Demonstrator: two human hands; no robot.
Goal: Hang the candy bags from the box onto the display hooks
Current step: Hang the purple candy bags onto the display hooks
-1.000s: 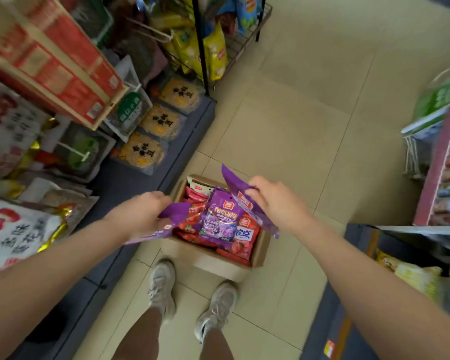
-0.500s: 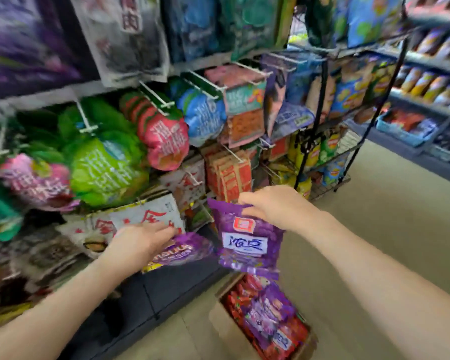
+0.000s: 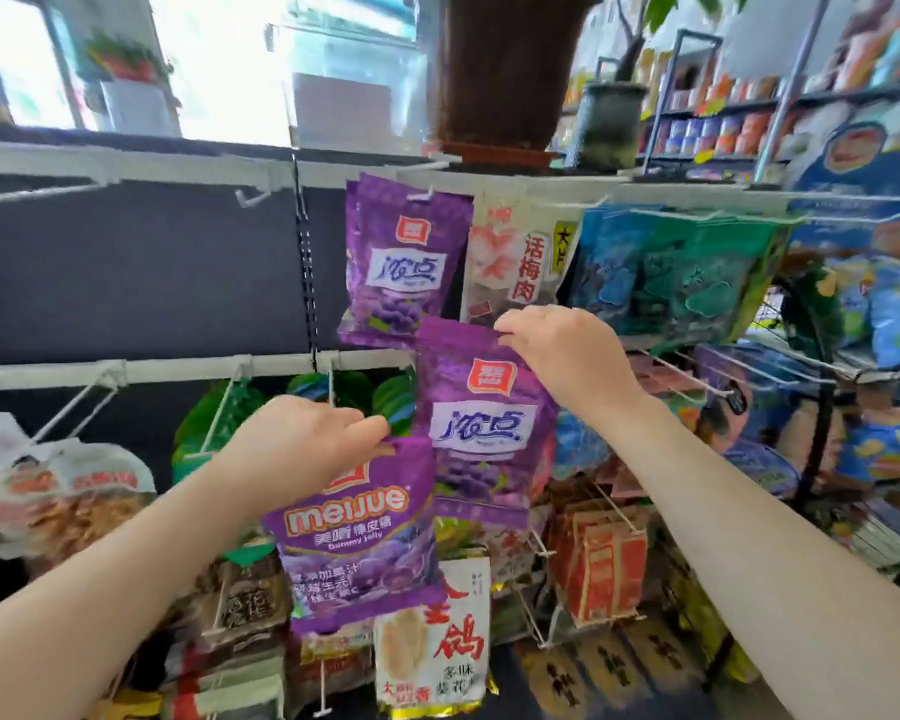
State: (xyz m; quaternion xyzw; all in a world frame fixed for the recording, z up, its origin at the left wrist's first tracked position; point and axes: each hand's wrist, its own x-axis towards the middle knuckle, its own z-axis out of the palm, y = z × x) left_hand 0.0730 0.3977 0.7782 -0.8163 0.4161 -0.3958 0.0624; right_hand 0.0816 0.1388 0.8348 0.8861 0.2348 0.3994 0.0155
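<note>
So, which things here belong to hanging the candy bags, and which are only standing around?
Part of the job:
- left hand gripping the meijue bag
- right hand pinching a purple bag
- hung purple bags on their hook
- empty hook

Just around:
- plant pot
- white plum bag
- blue bags
- orange packets

A purple foil candy bag with a white label (image 3: 483, 418) hangs from the right hand (image 3: 567, 350), just below and right of matching purple bags (image 3: 401, 262) on a white wire hook (image 3: 419, 195) at the shelf rack's upper rail (image 3: 178, 171). The left hand (image 3: 302, 444) holds a purple "meijue" gummy bag (image 3: 357, 532) lower left, overlapping the first bag's left edge. A cream plum-snack packet (image 3: 520, 262) hangs right of the hooked bags.
</note>
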